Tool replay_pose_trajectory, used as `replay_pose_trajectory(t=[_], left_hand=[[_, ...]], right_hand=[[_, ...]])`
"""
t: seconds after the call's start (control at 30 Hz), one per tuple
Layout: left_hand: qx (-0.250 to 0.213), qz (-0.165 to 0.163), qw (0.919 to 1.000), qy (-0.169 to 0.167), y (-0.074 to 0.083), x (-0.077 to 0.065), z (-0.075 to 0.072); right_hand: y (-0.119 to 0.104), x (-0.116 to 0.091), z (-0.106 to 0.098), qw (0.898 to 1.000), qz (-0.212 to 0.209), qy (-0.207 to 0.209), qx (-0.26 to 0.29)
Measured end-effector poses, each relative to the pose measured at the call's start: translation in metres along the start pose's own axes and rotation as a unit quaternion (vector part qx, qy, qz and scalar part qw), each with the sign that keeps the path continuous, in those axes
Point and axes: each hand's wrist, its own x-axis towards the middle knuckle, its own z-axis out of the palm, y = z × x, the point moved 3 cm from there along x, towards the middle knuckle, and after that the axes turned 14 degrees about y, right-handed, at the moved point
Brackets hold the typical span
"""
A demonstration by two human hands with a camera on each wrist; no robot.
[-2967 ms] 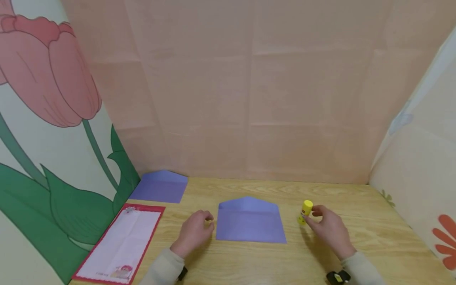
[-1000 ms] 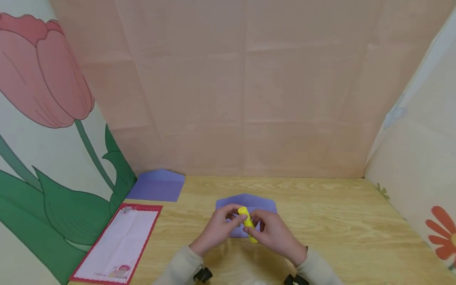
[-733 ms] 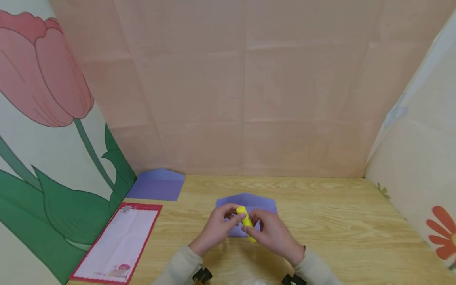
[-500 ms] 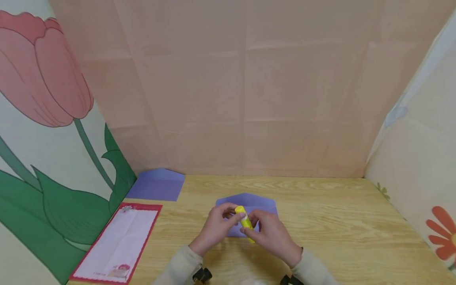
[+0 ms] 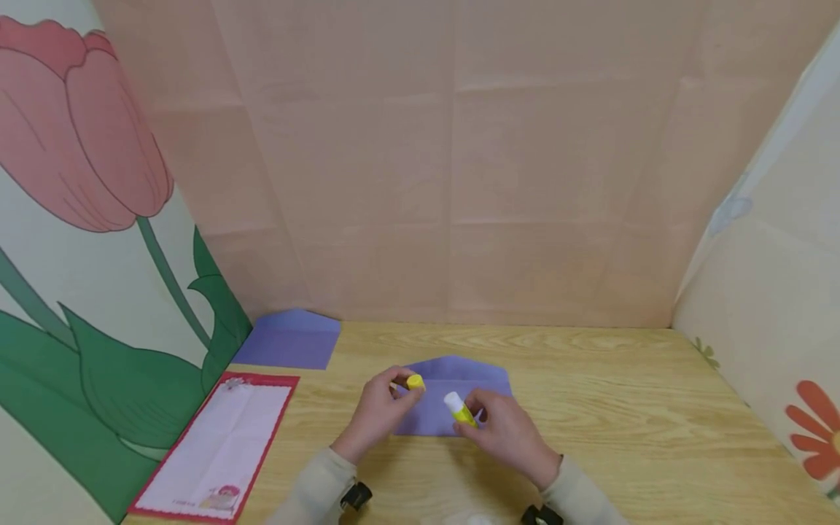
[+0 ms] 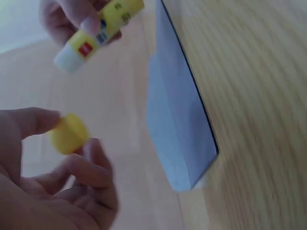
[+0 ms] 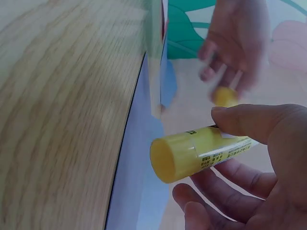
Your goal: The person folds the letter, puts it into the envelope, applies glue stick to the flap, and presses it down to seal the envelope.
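Between thumb and fingers my left hand (image 5: 374, 415) pinches a small yellow cap (image 5: 415, 382), also seen in the left wrist view as a short yellow cap (image 6: 70, 133). My right hand (image 5: 508, 432) holds a yellow glue stick (image 5: 461, 410) with its white end bared and tilted up toward the left. In the right wrist view the glue stick (image 7: 201, 151) shows its yellow base and printed label. A gap separates cap and stick. Beneath both hands lies a purple envelope (image 5: 429, 415) with its flap unfolded away from me, partly hidden by the hands.
A second purple envelope (image 5: 289, 350) lies at the back left of the wooden table (image 5: 604, 394). In front of it is a white sheet with a red border (image 5: 219, 445). Pinkish paper (image 5: 453, 182) stands behind the table, with flower-printed panels on both sides.
The glue stick was picked up from the right and brought over the middle envelope. Its cap has come off; my left hand has moved left with it, baring the white end.
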Motion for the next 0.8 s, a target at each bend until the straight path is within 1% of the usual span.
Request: replay_pose_trajectory(t=[0.07, 0.13, 0.17, 0.23, 0.27, 0.33, 0.43, 0.53, 0.63, 0.67, 0.73, 0.8], left_hand=[[0.064, 0.003, 0.9979, 0.003, -0.007, 0.002, -0.006], [0.134, 0.003, 0.9910, 0.005, -0.013, 0.003, -0.011], [0.168, 0.004, 0.9858, 0.006, -0.016, 0.004, -0.014], [0.236, 0.002, 0.9717, 0.013, -0.022, 0.006, -0.018], [0.259, 0.000, 0.9657, 0.014, -0.025, 0.007, -0.021], [0.290, -0.005, 0.9570, 0.013, -0.030, 0.009, -0.024], [0.314, -0.006, 0.9494, 0.004, -0.035, 0.010, -0.026], [0.318, -0.007, 0.9479, -0.008, -0.037, 0.010, -0.026], [0.310, -0.010, 0.9505, -0.014, -0.039, 0.009, -0.026], [0.302, -0.008, 0.9531, -0.012, -0.038, 0.009, -0.025], [0.286, 0.007, 0.9582, -0.002, -0.034, 0.005, -0.022], [0.269, 0.043, 0.9623, 0.003, -0.026, -0.001, -0.017]], right_hand=[[0.003, 0.001, 0.000, 1.000, 0.007, -0.001, 0.003], [0.007, 0.001, 0.000, 1.000, 0.013, -0.003, 0.010], [0.008, 0.001, 0.000, 1.000, 0.016, -0.003, 0.014], [0.011, 0.001, 0.000, 1.000, 0.021, 0.002, 0.020], [0.012, 0.001, 0.000, 0.999, 0.023, 0.005, 0.024], [0.015, 0.002, -0.001, 0.999, 0.033, 0.013, 0.032], [0.019, 0.003, -0.001, 0.997, 0.056, 0.031, 0.037], [0.023, 0.004, -0.003, 0.995, 0.083, 0.051, 0.039], [0.026, 0.006, -0.006, 0.991, 0.101, 0.078, 0.041], [0.027, 0.007, -0.007, 0.989, 0.112, 0.081, 0.043], [0.029, 0.008, -0.008, 0.987, 0.126, 0.089, 0.042], [0.030, 0.010, -0.009, 0.984, 0.143, 0.092, 0.045]])
